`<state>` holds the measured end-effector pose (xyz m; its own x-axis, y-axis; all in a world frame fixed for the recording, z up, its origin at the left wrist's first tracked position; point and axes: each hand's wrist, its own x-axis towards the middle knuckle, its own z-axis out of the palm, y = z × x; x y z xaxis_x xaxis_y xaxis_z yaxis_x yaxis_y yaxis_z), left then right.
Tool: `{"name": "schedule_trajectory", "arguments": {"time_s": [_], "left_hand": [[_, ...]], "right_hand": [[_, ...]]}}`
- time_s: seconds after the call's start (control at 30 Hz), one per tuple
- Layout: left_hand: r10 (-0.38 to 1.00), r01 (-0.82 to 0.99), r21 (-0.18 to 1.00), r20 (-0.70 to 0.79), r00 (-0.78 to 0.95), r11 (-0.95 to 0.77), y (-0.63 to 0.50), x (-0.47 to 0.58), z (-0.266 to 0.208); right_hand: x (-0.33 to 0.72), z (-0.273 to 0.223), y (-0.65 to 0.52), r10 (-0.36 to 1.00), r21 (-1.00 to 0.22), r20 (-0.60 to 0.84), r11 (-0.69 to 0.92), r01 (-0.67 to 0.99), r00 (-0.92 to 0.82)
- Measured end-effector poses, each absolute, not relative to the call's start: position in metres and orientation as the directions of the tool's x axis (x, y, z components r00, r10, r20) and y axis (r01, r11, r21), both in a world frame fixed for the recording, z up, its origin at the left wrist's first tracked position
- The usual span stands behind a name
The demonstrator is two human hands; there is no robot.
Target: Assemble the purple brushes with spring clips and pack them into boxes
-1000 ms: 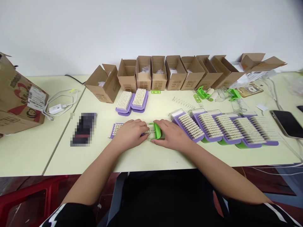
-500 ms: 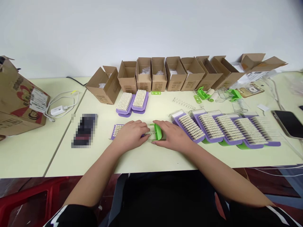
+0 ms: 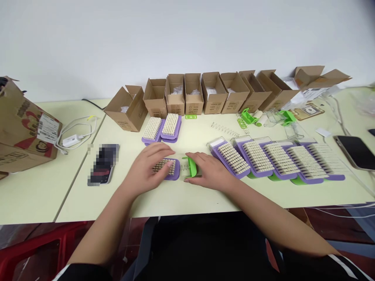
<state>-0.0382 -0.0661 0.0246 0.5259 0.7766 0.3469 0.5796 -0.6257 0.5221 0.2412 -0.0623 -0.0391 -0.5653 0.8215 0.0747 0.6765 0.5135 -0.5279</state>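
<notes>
My left hand [image 3: 147,166] curves over a purple brush head [image 3: 175,170] with cream bristles, thumb on the near side and fingers along the far side. My right hand [image 3: 209,169] grips a green plastic end piece [image 3: 191,167] between thumb and fingers. A wire coil spring [image 3: 184,168] lies in the gap between the brush head and the green piece. The palm of my right hand hides the far part of the green piece. Behind my left hand lie two more brush heads [image 3: 151,129], bristles up.
Several purple-and-green brushes [image 3: 233,158] stand in a row on the right. Open cardboard boxes [image 3: 193,108] line the wall. Loose springs [image 3: 224,128] and green parts [image 3: 249,116] lie at the back. Phones lie left [image 3: 103,166] and right [image 3: 356,150].
My left hand has shifted left from the spring onto the brush head, which now sits closer to the green piece. My right hand stays on the green piece.
</notes>
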Motion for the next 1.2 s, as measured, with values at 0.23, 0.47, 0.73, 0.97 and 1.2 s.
{"name": "schedule_trajectory", "arguments": {"time_s": [0.23, 0.47, 0.73, 0.97, 1.2], "left_hand": [[0.879, 0.720, 0.623, -0.106, 0.466, -0.307, -0.077, -0.117, 0.000], [0.882, 0.576, 0.745, 0.034, 0.471, -0.337, -0.085, -0.104, -0.028], [0.880, 0.524, 0.771, 0.098, 0.465, -0.362, -0.087, -0.092, -0.037], [0.872, 0.540, 0.729, 0.161, 0.462, -0.420, -0.090, -0.095, -0.046], [0.864, 0.536, 0.722, 0.170, 0.475, -0.437, -0.089, -0.095, -0.047]], "right_hand": [[0.242, -0.040, -0.062, 0.796, -0.520, 0.118, 0.559, 0.646, -0.594], [0.238, -0.042, -0.064, 0.792, -0.515, 0.119, 0.564, 0.645, -0.598], [0.236, -0.042, -0.066, 0.793, -0.519, 0.119, 0.562, 0.644, -0.597], [0.234, -0.044, -0.068, 0.788, -0.524, 0.127, 0.569, 0.634, -0.602], [0.229, -0.044, -0.069, 0.812, -0.566, 0.111, 0.525, 0.635, -0.573]]}}
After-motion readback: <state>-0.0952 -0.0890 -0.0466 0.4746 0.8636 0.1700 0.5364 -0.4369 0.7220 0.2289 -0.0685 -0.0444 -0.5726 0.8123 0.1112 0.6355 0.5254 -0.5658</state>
